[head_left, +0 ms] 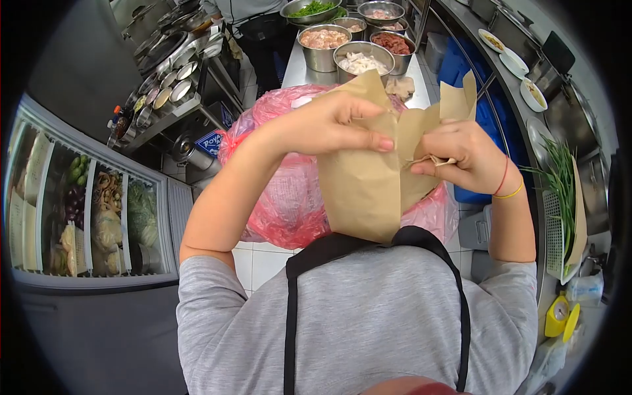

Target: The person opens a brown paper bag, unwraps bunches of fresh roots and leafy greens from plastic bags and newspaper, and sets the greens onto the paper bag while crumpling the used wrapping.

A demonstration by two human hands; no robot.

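Brown paper [361, 191] hangs upright in front of my chest, its upper part torn or folded into separate flaps. My left hand [342, 125] pinches it near the top, thumb on the near face. At its right part, my right hand [457, 155] has its fingers closed on a crumpled edge of the same paper. Behind and below the paper sits a large pink plastic bag [289, 197], bulging on both sides of it. What the bag holds cannot be made out.
Metal bowls of meat [322, 49] and one of chopped greens [309, 9] stand on the steel table ahead. An open chiller [99, 217] is at left. Green stalks in a basket [559, 224] and a yellow scale [558, 316] are at right. Another person [253, 20] stands ahead.
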